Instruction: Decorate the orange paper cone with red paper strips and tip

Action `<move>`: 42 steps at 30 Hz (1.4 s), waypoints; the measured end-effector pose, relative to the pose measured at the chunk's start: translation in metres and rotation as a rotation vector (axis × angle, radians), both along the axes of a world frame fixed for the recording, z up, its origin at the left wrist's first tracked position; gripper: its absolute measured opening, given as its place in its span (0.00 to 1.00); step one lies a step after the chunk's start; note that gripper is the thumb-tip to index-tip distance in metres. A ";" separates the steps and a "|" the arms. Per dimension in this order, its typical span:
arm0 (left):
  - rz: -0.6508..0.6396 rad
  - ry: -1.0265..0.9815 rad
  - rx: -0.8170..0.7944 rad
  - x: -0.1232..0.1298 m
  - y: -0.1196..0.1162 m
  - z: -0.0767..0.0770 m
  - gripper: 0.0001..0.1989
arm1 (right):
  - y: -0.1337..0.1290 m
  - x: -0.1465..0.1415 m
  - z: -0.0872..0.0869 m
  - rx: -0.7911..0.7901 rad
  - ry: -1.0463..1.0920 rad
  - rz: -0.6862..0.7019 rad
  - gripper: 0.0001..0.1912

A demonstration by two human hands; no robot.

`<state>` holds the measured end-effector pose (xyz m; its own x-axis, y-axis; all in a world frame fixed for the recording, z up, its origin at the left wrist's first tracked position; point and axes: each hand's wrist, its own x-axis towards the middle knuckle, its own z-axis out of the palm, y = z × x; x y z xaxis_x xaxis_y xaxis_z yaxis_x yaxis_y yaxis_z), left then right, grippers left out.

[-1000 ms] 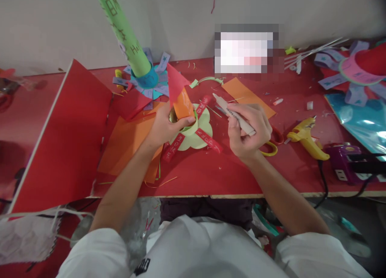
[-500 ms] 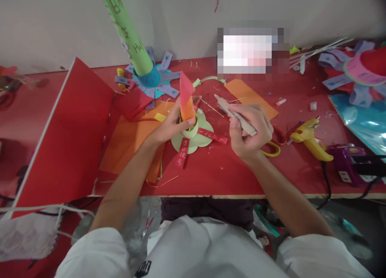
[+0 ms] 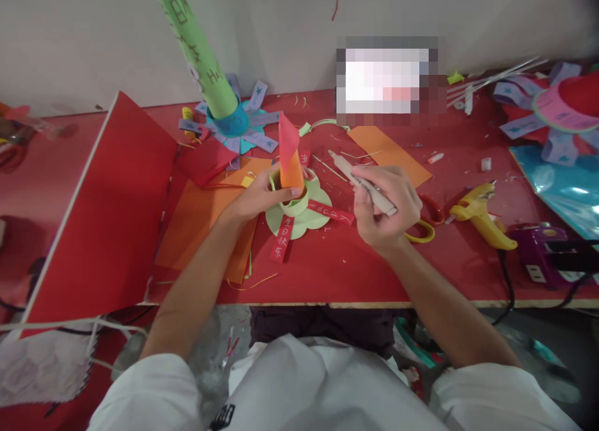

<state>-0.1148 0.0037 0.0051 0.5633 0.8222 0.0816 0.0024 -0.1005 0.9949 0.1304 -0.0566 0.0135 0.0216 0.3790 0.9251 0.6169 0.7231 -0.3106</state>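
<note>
My left hand (image 3: 262,194) is closed around an orange paper piece with a pink-red pointed top (image 3: 289,138), which stands in a pale green paper ring. The ring sits on a pale green flower-shaped paper base (image 3: 302,224). Red strips with writing (image 3: 282,237) stick out from the ring toward the front and the right. To the right of this, my right hand (image 3: 388,203) grips a whitish marker (image 3: 367,184) between thumb and fingers, its tip pointing up and left, apart from the paper.
Orange sheets (image 3: 199,225) lie at the left beside an upright red board (image 3: 103,213). Scissors (image 3: 423,231), a yellow glue gun (image 3: 482,216) and a purple socket box (image 3: 543,256) are at the right. A green tube (image 3: 206,63) rises behind.
My left hand has shifted slightly at the ring. The marker has turned a little in my right hand, which has moved slightly left.
</note>
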 end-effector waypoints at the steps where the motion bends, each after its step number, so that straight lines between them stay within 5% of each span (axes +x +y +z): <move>1: 0.056 -0.009 0.003 0.005 -0.002 0.000 0.21 | 0.000 0.000 -0.001 0.019 -0.013 -0.004 0.13; 7: 0.452 -0.114 0.081 0.043 -0.018 -0.006 0.18 | -0.005 -0.008 -0.001 0.093 -0.181 0.110 0.14; 11: 0.414 -0.077 0.096 0.052 -0.022 -0.012 0.22 | -0.006 -0.014 -0.001 0.137 -0.204 0.205 0.15; 19: 0.338 -0.118 0.020 0.049 -0.020 -0.016 0.30 | -0.006 -0.014 -0.002 0.154 -0.262 0.183 0.16; 42: 0.379 -0.152 -0.053 0.056 -0.021 -0.014 0.26 | -0.006 -0.017 -0.010 -0.019 -0.374 0.146 0.18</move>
